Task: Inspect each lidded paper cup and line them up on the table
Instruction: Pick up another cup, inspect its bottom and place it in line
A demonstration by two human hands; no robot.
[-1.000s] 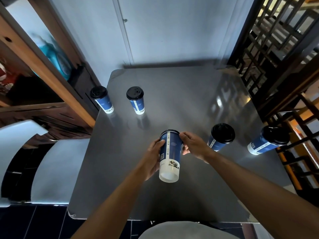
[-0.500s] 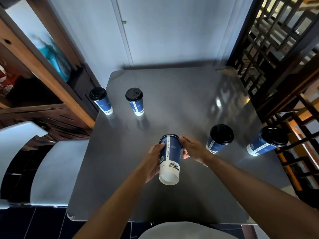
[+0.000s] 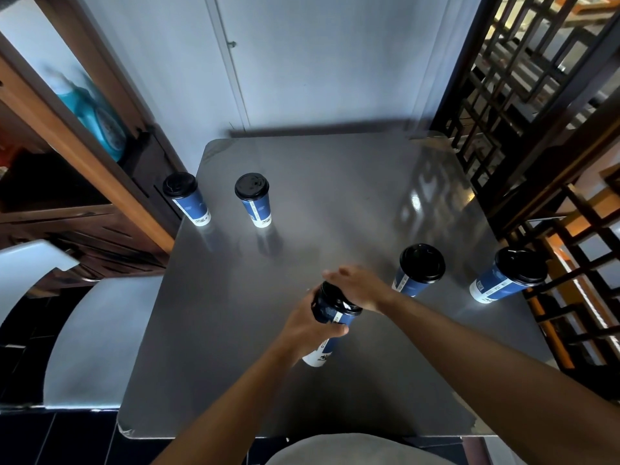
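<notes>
Now, far left, two cups [image 3: 188, 199] are standing upright in a row on the table [image 3: 335, 182]. Near centre, the left hand [image 3: 307, 325] is wrapping its fingers round the held cup [image 3: 330, 322], tilting it above the table, while the right hand [image 3: 357, 286] is lying flat-fingered on the lid. Paper walls likely crush, so gripping mid-body looks wise. Right, two more cups [image 3: 417, 273] are waiting.

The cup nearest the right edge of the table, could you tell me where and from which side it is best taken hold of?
Grip the far-right cup round its blue paper wall, below the black lid, coming in from its left. It stands upright close to the table edge with the dark wooden lattice just beyond, so that side looks cramped. The neighbouring cup stands apart, leaving room for fingers.
</notes>
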